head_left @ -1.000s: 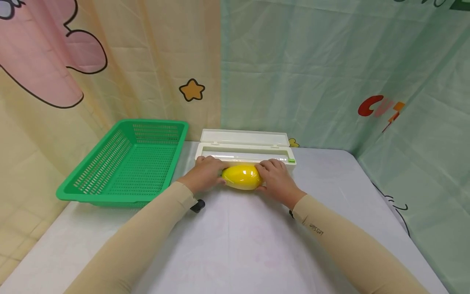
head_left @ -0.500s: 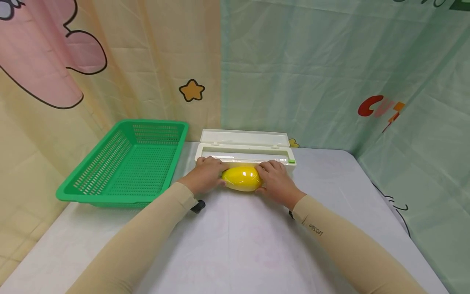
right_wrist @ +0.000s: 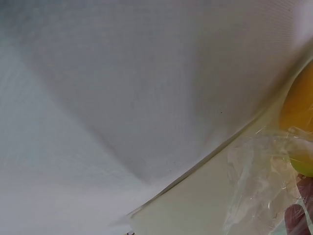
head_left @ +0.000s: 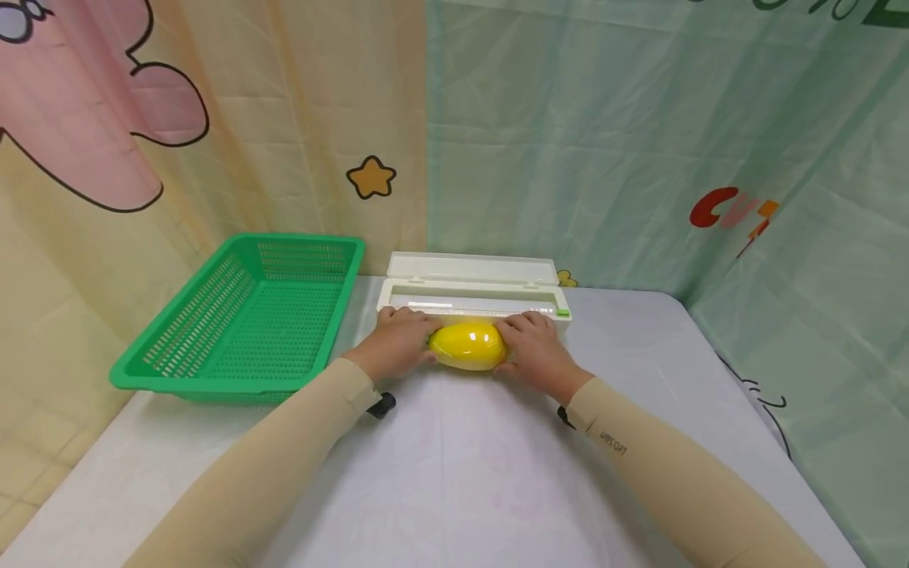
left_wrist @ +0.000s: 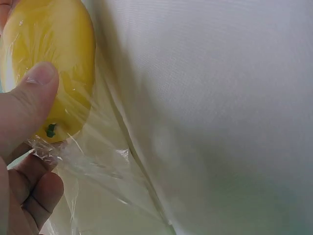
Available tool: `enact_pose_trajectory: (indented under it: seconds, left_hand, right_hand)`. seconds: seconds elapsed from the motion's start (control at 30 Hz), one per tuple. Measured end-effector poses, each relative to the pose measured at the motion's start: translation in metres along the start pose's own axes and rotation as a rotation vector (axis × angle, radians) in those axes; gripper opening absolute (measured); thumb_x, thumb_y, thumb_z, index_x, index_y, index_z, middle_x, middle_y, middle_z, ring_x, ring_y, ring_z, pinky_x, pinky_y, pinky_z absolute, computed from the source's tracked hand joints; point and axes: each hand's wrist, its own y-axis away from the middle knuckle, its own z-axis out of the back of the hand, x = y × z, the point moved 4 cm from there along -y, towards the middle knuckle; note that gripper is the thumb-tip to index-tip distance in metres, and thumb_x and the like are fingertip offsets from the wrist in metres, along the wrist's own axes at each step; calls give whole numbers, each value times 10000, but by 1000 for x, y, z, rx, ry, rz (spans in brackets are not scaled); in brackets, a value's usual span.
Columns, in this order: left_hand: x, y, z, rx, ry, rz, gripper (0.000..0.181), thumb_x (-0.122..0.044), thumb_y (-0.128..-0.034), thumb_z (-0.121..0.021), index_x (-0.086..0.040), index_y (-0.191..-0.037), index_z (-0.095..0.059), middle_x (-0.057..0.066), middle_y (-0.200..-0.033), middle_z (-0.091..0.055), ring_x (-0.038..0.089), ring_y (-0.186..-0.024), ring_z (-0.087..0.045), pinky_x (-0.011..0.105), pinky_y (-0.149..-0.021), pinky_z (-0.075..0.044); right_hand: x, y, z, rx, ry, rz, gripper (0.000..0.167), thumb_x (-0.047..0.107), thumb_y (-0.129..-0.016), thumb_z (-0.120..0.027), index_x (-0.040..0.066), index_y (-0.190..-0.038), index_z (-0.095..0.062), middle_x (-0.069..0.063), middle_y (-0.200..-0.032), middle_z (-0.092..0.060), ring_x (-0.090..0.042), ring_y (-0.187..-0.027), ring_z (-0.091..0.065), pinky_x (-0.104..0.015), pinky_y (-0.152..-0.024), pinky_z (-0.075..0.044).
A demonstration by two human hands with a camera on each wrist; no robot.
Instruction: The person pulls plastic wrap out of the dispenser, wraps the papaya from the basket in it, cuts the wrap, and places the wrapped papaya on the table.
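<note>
A smooth yellow fruit [head_left: 467, 345], oblong with a small green stem, is held between both hands in front of a white cling film dispenser [head_left: 473, 269]. Its lid stands up at the back. My left hand [head_left: 399, 341] grips the stem end; the left wrist view shows the thumb on the fruit and fingers curled below. Around the other end, my right hand [head_left: 540, 347] holds on; only dark fingertips show in the right wrist view. Clear cling film [left_wrist: 110, 169] covers the fruit and hangs over the dispenser's front. The fruit's underside is hidden.
A green plastic basket [head_left: 195, 384] with slotted walls stands on the left of the white-covered table [head_left: 454, 489]. A patterned curtain [head_left: 604, 158] hangs right behind the dispenser and along the right side.
</note>
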Motion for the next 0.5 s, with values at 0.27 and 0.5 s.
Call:
enact_pose_trajectory:
  seconds: [0.27, 0.5]
  left_hand:
    - [2, 3, 0, -14, 34, 2, 715, -402, -899, -838, -188, -1524, -565, 36, -1475, -614, 289, -1288, -532, 564, -1057, -303]
    - [3, 5, -2, -14, 47, 7, 718, -439, -891, -838, -183, -1511, -582, 39, -1476, -608, 309, -1365, -524, 580, -1094, -298]
  right_hand:
    - [-4, 0, 2, 41, -67, -21, 800, 367, -870, -876, 137, -1548, -519, -83, -1528, -574, -349, -1369, -461, -561, -1189, -322]
    - [-6, 2, 1, 41, -72, 3, 732, 335, -891, -859, 112, -1519, -555, -101, -1515, -591, -347, -1344, -487, -548, -1156, -356]
